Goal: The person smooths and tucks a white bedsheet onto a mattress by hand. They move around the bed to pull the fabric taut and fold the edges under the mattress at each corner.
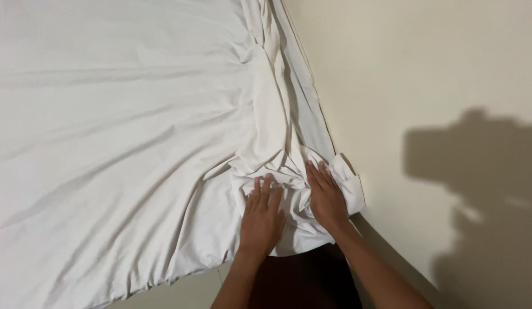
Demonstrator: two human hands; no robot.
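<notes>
A white bed sheet lies spread over a mattress and fills the left and upper part of the view. Its corner is bunched into crumpled folds beside the wall. My left hand lies flat on those folds with its fingers spread, pressing the cloth down. My right hand lies flat just to the right of it, fingers together and pointing up over the gathered corner. Neither hand grips the fabric. Wrinkles fan out from the corner across the sheet.
A plain cream wall runs along the right side, close against the mattress edge, with a dark shadow cast on it. A dark brown surface shows between my forearms, below the sheet's hem.
</notes>
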